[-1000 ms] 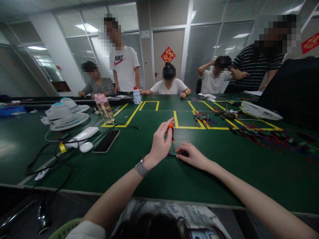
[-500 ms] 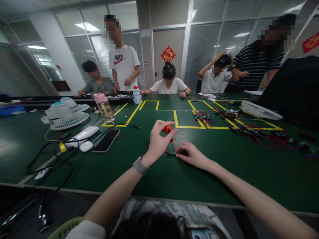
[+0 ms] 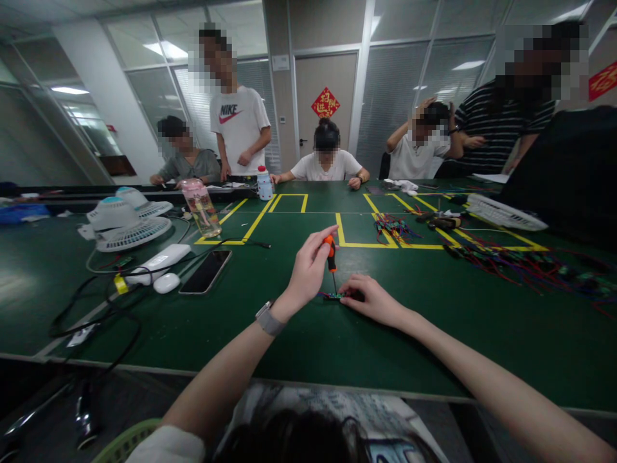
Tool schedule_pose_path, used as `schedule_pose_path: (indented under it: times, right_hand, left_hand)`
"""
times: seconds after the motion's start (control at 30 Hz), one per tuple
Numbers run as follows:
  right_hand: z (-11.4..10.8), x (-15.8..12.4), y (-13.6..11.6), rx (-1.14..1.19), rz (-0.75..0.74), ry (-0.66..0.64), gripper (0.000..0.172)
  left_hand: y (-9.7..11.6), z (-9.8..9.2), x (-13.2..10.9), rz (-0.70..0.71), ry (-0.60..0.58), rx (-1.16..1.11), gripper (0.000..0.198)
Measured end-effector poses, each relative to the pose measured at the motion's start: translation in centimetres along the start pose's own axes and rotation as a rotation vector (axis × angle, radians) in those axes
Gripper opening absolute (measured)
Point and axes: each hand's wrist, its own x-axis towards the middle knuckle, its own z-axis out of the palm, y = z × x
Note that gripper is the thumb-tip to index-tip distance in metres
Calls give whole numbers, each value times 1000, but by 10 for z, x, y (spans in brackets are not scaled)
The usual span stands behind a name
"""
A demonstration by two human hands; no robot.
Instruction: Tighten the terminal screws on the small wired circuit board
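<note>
An orange and black screwdriver (image 3: 331, 255) stands nearly upright, its tip down at a small green circuit board (image 3: 332, 297). My left hand (image 3: 309, 265), with a watch on the wrist, grips the screwdriver's handle between thumb and fingers near its top. The board lies on the green table (image 3: 308, 350), and thin coloured wires show at its left end. My right hand (image 3: 370, 299) pinches the board's right end against the table, the fingers curled over a dark part.
At left lie a phone (image 3: 206, 272), a white mouse (image 3: 166, 283), cables and white fans (image 3: 130, 225). A pink-capped bottle (image 3: 201, 209) stands behind the phone. Wired boards (image 3: 530, 263) and a white keyboard-like object (image 3: 506, 213) are at right. Several people are across the table.
The fingers of my left hand have drawn closer together around the screwdriver's handle, turning so more of the handle shows. My right hand and the board stay in place.
</note>
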Motion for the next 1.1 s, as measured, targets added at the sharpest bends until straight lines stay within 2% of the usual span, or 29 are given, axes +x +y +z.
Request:
schedule_pose_path:
  times: [0.07,0.23,0.37,0.43,0.6,0.8,0.87,1.0,1.1]
  right_hand:
    - [0,0,0,2,1,0,5]
    - [0,1,-1,-1,5,3,4]
    - [0,0,0,-3,3,2,5]
    - [0,0,0,-1,3,2,5]
    - [0,1,0,-3,7,4,4]
    - [0,0,0,11,8,-2,6]
    - [0,-1,0,12,7,-3,6]
    - [0,-1,-1,0,7,-4,6]
    - [-1,0,-2,-4,9,-3,6]
  left_hand:
    - [0,1,-1,-19,-17,-30,33]
    - [2,0,-1,31,104,168,25]
    - [0,0,0,-34,8,-46,35]
    - [-2,0,0,-39,-2,-82,34]
    - [-1,-1,0,22,118,95,22]
    - [-1,-1,4,-92,-21,-248,34]
    - [-1,-1,3,-101,-2,-230,33]
    - [-1,-1,2,-26,68,-42,27]
    - [-2,-2,2,-12,13,-111,30]
